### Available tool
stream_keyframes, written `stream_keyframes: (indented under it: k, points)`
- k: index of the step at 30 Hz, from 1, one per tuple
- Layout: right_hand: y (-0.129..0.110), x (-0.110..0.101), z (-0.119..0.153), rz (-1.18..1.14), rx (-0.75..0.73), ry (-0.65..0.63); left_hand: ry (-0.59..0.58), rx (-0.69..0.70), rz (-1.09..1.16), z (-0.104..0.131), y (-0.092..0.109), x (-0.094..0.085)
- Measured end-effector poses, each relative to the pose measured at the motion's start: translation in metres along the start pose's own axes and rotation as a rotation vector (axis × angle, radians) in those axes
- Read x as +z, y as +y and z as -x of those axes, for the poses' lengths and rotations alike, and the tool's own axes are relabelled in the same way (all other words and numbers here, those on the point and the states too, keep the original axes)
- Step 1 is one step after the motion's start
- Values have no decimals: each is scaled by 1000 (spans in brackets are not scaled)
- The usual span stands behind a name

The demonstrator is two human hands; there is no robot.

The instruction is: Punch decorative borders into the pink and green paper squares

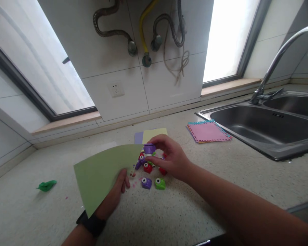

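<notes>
Pale green paper (102, 174), smooth and slightly bowed, slants above the speckled bench (195, 208), its lower right edge pinched in the left hand (122, 182), fingers curled. The right hand (169, 155) pinches a rounded plastic purple punch (149, 148) between thumb and fingers, at the sheet's far right corner. Below it cluster glossy red punches (147, 167); a squat green punch (160, 183) sits nearer.

You receive light from the left window (43, 54) and the right window (226, 41), the latter clipped to white. The wall (173, 83) between reads dimmer. Note edge stretching and soft fine detail.
</notes>
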State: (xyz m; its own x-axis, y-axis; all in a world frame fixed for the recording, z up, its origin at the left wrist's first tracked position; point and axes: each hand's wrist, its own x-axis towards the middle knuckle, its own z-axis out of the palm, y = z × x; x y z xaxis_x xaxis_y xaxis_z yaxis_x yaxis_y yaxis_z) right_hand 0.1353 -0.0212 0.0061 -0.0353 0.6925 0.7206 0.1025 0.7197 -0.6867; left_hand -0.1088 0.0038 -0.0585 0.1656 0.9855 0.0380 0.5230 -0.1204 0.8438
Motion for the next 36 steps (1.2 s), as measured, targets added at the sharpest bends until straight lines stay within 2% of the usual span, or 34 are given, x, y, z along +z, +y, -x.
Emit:
stream_keyframes:
  k: [3,7,10,18,23,29,36]
  points:
    - [-2,0,-1,-9,1,6,19,12,-8,2,2,0]
    - [-2,0,-1,-46,16,12,-28,16,-12,5,7,-2]
    - [0,0,-1,-53,28,17,-21,5,2,7,11,-2]
    - [1,-1,-1,-49,37,5,28,28,25,3,2,2]
    - [0,-1,-2,-94,69,-24,20,32,-2,7,6,-1]
    - [2,1,-3,-108,185,-92,-6,-22,-41,11,15,-5]
    - [5,6,-3,-175,427,-155,-35,-36,-72,15,20,-7]
